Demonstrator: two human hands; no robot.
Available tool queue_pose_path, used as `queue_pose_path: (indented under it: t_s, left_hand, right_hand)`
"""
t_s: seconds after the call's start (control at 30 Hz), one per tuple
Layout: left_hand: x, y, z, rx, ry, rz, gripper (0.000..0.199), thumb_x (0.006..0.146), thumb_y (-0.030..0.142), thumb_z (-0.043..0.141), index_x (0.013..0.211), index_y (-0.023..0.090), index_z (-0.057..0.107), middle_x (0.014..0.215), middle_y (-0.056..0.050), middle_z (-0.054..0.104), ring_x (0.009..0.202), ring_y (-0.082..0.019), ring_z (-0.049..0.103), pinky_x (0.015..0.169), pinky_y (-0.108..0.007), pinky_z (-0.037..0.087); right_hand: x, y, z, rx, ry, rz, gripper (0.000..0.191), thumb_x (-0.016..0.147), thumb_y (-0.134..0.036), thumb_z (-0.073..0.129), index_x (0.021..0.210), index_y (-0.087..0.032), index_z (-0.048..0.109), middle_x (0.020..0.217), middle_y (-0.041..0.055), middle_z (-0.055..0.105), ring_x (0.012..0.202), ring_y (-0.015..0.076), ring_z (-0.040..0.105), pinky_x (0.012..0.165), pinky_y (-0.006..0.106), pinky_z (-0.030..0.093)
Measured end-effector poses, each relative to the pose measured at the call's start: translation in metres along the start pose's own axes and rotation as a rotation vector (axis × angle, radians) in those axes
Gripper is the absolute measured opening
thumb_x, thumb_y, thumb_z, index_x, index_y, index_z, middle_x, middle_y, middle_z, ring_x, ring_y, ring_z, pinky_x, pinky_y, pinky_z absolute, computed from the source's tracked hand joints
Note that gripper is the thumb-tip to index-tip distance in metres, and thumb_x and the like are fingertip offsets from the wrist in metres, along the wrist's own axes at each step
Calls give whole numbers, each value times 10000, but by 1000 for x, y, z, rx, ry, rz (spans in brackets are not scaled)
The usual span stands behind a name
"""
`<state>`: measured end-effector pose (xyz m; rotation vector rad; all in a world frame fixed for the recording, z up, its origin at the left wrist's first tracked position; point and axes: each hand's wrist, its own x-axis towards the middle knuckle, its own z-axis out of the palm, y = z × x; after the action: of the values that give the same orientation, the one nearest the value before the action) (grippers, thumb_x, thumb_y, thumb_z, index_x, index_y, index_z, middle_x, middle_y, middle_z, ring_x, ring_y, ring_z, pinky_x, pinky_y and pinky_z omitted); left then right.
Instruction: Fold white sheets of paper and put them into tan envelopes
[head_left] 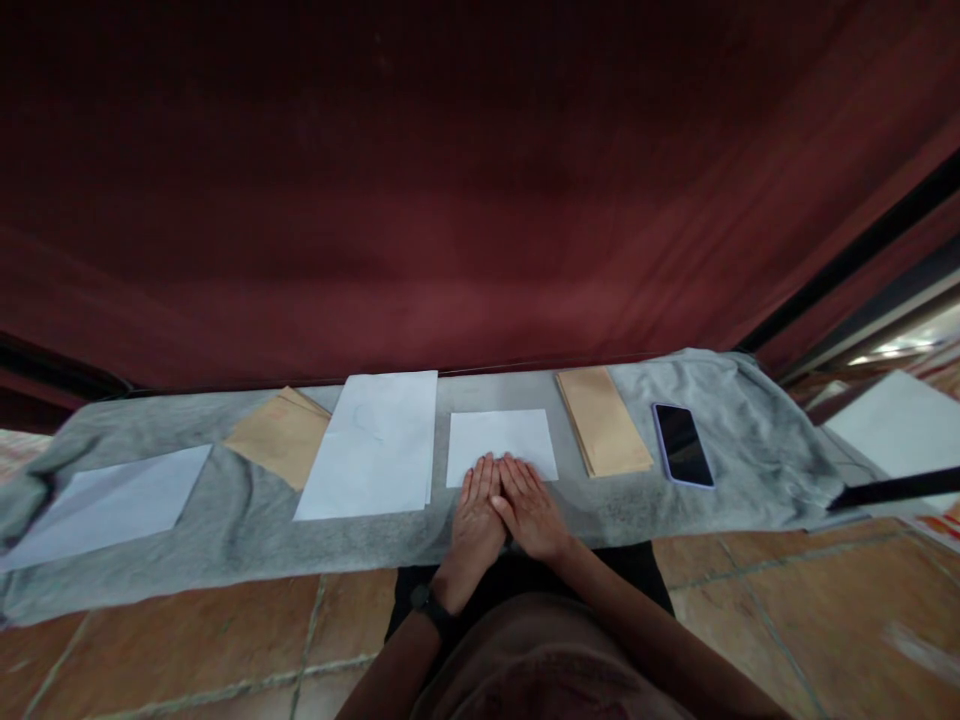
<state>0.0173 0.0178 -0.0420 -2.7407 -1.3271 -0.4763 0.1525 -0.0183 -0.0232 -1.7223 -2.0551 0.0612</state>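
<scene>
My left hand (478,512) and my right hand (532,508) lie flat side by side, palms down, with the fingers stretched out. Their fingertips rest on the lower edge of a small white sheet of paper (499,432), which may be folded. The two hands touch each other, and neither one grips anything. Just right of the paper lies a stack of brown paper envelopes (606,420). On its left is a stack of larger white sheets (375,450), partly covering more brown paper pieces (276,435).
A grey cloth (255,545) covers the long, narrow table. A phone in a purple case (684,446) lies to the right, and another white sheet (124,505) to the far left. Dark red fabric (480,230) hangs behind the table. The floor (210,640) is tiled.
</scene>
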Motion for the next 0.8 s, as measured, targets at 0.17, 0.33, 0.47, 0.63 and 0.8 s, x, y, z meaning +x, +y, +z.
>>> queue_pose_path:
  t_s: [0.17,0.33,0.47,0.63,0.8]
  left_hand:
    - [-3,-2,-7,14,-62,23,684,971,142,349,1622,109,140,1640,-164,319,1526,-254,289,1237,-476,294]
    - [-1,-7,-11,-30,-65,-3,622,992,163,323,1603,89,229,1633,-167,326,1537,-249,257,1241,-475,291]
    - [-2,-15,-14,-41,-40,-92,578,1014,204,323,1575,70,299,1624,-178,337,1532,-252,268,1243,-469,287]
    - [-4,-22,-20,-41,-33,-153,570,1013,228,348,1551,41,340,1602,-200,369,1521,-277,295,1233,-476,310]
    - [-9,-22,-22,-34,2,-208,596,1007,239,362,1570,53,301,1597,-204,377,1519,-286,302,1225,-505,318]
  right_hand:
    - [-6,1,1,-54,19,15,589,1072,-445,333,1537,-90,404,1577,148,438,1497,233,352,1243,446,288]
    - [-6,9,3,-113,32,53,623,1061,-462,376,1573,-108,343,1589,141,416,1494,247,358,1242,446,283]
    - [-9,20,3,-146,42,82,647,1060,-452,374,1591,-91,291,1600,165,385,1498,272,348,1233,470,288]
    - [-12,28,1,-171,56,115,658,1060,-446,369,1582,-52,295,1602,190,369,1493,297,354,1222,472,301]
    - [-17,33,0,-203,89,159,678,1062,-464,347,1581,-31,288,1592,212,376,1480,320,374,1207,492,314]
